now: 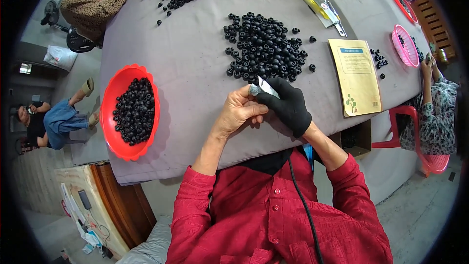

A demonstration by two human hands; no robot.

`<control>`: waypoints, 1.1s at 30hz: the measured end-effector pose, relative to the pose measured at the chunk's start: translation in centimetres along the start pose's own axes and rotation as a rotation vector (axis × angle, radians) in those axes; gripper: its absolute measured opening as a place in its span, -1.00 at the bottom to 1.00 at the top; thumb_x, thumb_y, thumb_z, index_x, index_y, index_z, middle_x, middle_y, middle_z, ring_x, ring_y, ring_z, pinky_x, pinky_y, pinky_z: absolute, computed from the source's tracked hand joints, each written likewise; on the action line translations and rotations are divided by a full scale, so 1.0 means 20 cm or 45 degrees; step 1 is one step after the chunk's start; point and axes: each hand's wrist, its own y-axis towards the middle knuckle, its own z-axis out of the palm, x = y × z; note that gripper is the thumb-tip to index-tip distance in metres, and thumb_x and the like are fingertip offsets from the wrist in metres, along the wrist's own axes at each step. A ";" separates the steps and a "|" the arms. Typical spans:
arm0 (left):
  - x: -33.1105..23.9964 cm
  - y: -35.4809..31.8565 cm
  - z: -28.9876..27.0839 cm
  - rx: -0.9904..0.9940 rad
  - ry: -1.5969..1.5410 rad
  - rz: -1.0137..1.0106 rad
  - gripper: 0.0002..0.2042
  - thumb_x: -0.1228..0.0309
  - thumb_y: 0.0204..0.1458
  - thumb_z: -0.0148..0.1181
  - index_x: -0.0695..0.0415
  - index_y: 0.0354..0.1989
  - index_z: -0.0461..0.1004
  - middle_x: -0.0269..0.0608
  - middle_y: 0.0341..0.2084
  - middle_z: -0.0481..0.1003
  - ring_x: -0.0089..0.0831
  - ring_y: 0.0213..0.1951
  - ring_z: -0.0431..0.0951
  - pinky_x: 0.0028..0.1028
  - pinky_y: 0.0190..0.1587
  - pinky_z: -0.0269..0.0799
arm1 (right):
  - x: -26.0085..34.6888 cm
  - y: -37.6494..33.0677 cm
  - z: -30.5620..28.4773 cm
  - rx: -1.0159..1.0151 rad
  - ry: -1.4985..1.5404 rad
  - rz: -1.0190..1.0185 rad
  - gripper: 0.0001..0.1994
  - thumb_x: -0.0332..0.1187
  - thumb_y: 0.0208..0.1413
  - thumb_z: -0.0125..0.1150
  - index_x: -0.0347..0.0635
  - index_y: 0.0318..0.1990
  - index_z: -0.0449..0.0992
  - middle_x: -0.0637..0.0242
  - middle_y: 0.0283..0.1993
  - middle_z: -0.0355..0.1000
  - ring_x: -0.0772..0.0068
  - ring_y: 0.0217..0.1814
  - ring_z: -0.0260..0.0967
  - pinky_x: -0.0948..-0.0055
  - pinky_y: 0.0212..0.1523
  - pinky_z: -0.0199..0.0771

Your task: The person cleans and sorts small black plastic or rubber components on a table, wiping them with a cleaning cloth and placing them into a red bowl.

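Your bare left grip (239,111) met your black-gloved right grip (288,105) above the worktop (195,54); a pale pointed piece (267,88), partly hidden, stuck out from the right one's fingers. Just beyond lay a heap of small black round pieces (266,46). To your left stood a red scalloped bowl (108,117) holding more; to your right lay a yellow packet (356,80).

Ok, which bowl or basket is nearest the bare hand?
The scalloped red bowl, left of the bare hand; the pink basket and other red container are far right.
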 end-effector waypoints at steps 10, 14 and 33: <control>-0.01 0.00 -0.01 0.035 -0.146 -0.006 -0.92 0.59 -0.02 0.13 0.22 -0.34 0.43 -0.24 -0.58 0.47 -0.54 -0.62 0.48 -0.59 -0.62 0.44 | 0.02 0.00 0.00 -0.031 0.095 -0.093 -0.64 -0.27 0.00 0.22 -0.29 -0.08 0.39 0.29 -0.32 0.46 0.62 -0.29 0.37 0.52 -0.30 0.41; 0.00 -0.01 0.01 0.059 -0.173 -0.035 -0.94 0.61 -0.02 0.12 0.25 -0.36 0.44 -0.23 -0.60 0.47 -0.54 -0.62 0.48 -0.59 -0.63 0.42 | 0.02 0.00 0.01 -0.051 0.025 -0.061 -0.63 -0.28 -0.01 0.23 -0.28 -0.08 0.39 0.28 -0.32 0.46 0.60 -0.28 0.37 0.52 -0.28 0.41; 0.01 0.00 -0.08 -0.086 -0.376 0.176 -0.84 0.51 0.02 0.12 0.23 -0.21 0.45 -0.17 -0.56 0.49 -0.56 -0.64 0.44 -0.65 -0.66 0.35 | -0.03 -0.02 0.00 0.134 -0.048 -0.243 -0.75 -0.35 0.07 0.14 -0.25 -0.11 0.43 0.30 -0.28 0.45 0.58 -0.26 0.38 0.52 -0.25 0.40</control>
